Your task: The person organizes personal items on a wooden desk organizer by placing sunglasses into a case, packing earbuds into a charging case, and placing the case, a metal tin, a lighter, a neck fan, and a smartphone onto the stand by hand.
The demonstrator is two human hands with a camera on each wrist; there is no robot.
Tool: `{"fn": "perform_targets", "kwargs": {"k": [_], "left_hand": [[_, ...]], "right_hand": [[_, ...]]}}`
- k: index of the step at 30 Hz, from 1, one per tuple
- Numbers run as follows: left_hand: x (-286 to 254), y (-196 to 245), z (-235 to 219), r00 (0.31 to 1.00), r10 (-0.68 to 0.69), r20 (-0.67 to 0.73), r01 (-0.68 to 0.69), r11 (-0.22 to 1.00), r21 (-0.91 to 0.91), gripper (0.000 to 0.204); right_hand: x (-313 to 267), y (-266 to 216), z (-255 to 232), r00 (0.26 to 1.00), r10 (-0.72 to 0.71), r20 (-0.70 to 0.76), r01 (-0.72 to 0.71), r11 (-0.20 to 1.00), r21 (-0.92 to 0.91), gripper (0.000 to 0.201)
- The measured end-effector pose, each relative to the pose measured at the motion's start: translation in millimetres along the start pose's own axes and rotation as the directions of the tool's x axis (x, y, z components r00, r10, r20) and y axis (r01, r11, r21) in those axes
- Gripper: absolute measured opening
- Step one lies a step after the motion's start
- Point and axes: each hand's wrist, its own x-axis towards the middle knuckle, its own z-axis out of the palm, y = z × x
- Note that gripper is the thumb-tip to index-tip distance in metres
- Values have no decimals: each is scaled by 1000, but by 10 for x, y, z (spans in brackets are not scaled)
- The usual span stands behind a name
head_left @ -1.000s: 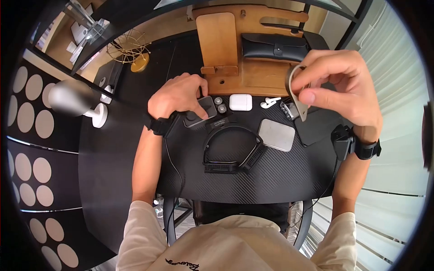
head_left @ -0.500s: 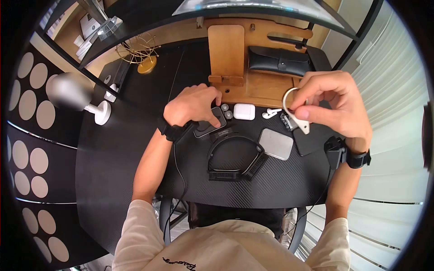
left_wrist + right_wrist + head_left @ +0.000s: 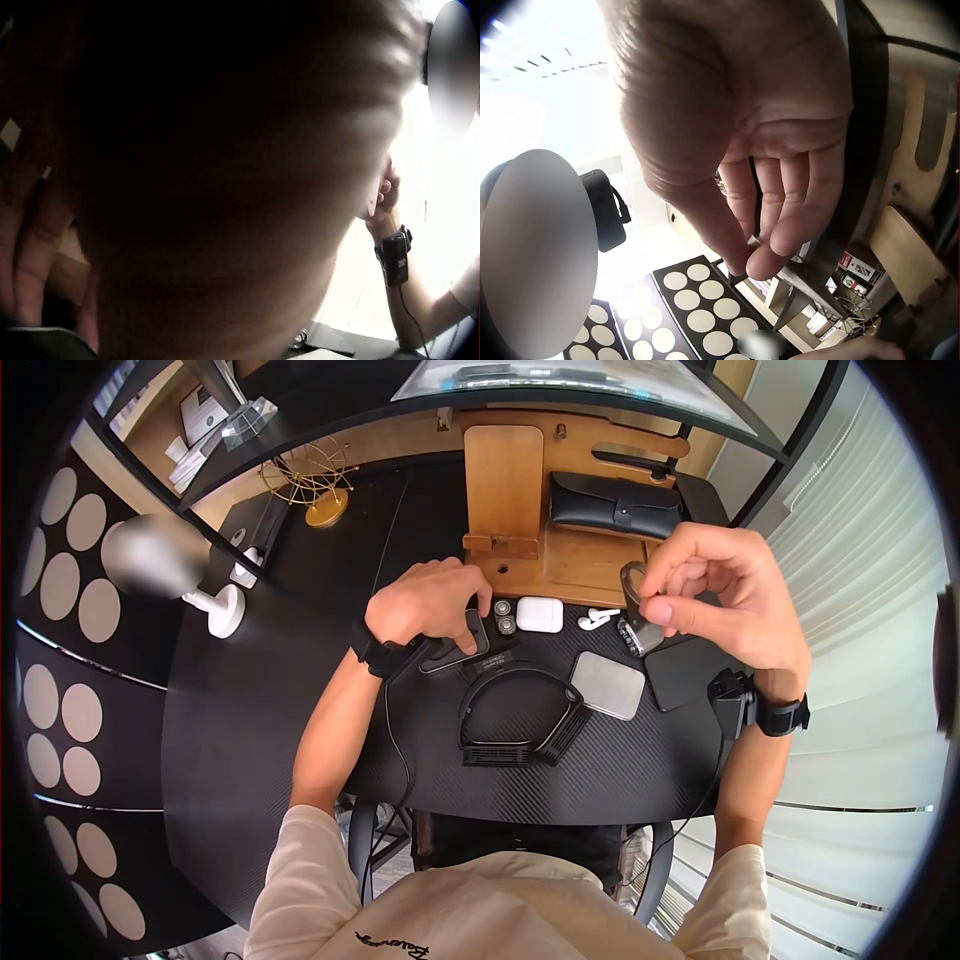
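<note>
holding the curved metal piece (image 3: 628,584) gently but firmly seems wise, as its thin edge could slip; the right hand (image 3: 735,595) pinches it above the desk (image 3: 260,710), near the wooden stand (image 3: 575,572). the left hand (image 3: 422,604), fingers loosely bent, should press only lightly with its thumb on the dark case (image 3: 447,658).

Air is free between left hand (image 3: 425,600) and right hand (image 3: 740,600); the wooden stand (image 3: 504,480) blocks behind.
</note>
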Motion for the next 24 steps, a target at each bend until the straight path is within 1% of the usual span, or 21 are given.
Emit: {"fn": "perform_targets", "kwargs": {"k": [2, 4, 7, 8, 12, 14, 15, 18, 22, 24], "left_hand": [[-10, -54, 48, 1000, -9, -6, 9, 1000, -16, 52], [9, -116, 57, 998, 57, -38, -58, 998, -30, 50], [4, -100, 32, 999, 45, -29, -45, 999, 18, 48], [17, -106, 67, 999, 15, -42, -15, 1000, -2, 47], [75, -81, 39, 999, 5, -51, -5, 1000, 1, 49], [60, -72, 27, 999, -36, -7, 36, 999, -17, 48], [49, -88, 54, 999, -45, 2, 45, 999, -21, 48], [53, -160, 112, 996, 52, -73, -52, 999, 5, 43], [-3, -160, 4, 993, 81, -86, -82, 997, -10, 39], [-37, -198, -101, 973, 124, -196, -146, 984, -100, 35]], "right_hand": [[0, 27, 9, 1000, 3, 11, -3, 1000, 4, 11], [7, 53, 15, 999, 32, -18, -32, 999, 6, 11], [15, 54, 35, 1000, 9, 8, -9, 1000, 0, 10], [20, 43, 36, 1000, 9, 14, -9, 1000, -10, 10], [-16, 23, -18, 1000, -5, -5, 5, 1000, -15, 10], [-21, 35, -27, 999, 18, -37, -19, 1000, -5, 10], [-22, 50, -13, 999, 23, -29, -23, 1000, 5, 10], [-9, 54, 4, 1000, 0, -17, 0, 1000, 2, 9], [-15, 35, -17, 1000, -17, -23, 16, 999, -36, 9], [-29, 32, -40, 1000, 7, -25, -7, 1000, -23, 8]]}}
